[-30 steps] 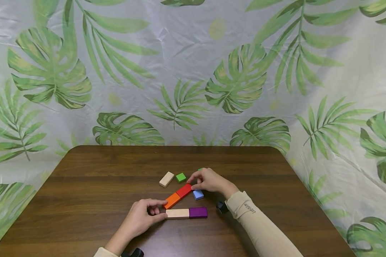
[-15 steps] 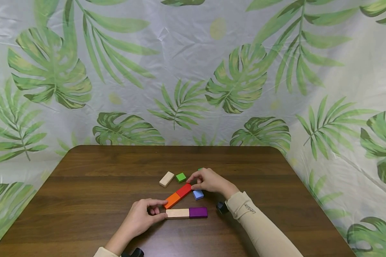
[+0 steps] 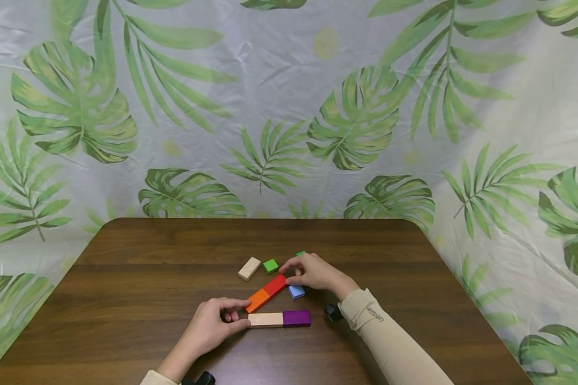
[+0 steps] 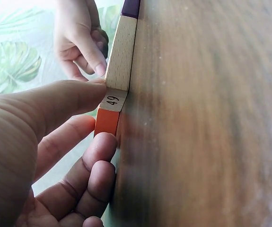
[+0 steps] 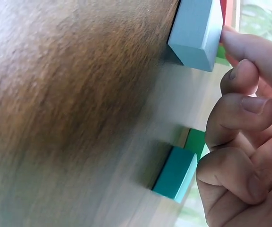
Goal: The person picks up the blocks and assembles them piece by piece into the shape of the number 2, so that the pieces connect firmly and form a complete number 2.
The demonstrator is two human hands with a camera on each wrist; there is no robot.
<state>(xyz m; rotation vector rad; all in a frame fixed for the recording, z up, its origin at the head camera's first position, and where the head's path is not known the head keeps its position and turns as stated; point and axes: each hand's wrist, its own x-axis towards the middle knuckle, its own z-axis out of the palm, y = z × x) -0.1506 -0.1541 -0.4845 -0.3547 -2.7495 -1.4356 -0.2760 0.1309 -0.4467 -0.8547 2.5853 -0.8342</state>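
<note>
A plain wooden block (image 3: 266,320) and a purple block (image 3: 296,318) lie end to end, and an orange block (image 3: 257,300) and a red block (image 3: 275,284) form a slanted row behind them. The rows converge at the left. There my left hand (image 3: 213,324) has its thumb on the wooden block's end and its index finger on the orange block; the left wrist view shows a printed number on the wooden end. My right hand (image 3: 315,271) pinches the red block's far end between thumb and index finger, its other fingers curled. Beside it sits a blue block (image 3: 296,291).
Behind the slanted row lie another plain wooden block (image 3: 249,268) and a small green block (image 3: 271,266). A teal block (image 5: 176,172) and a darker green block (image 5: 196,142) stand near my right hand's curled fingers. A leaf-patterned cloth (image 3: 279,107) hangs behind the table (image 3: 173,246).
</note>
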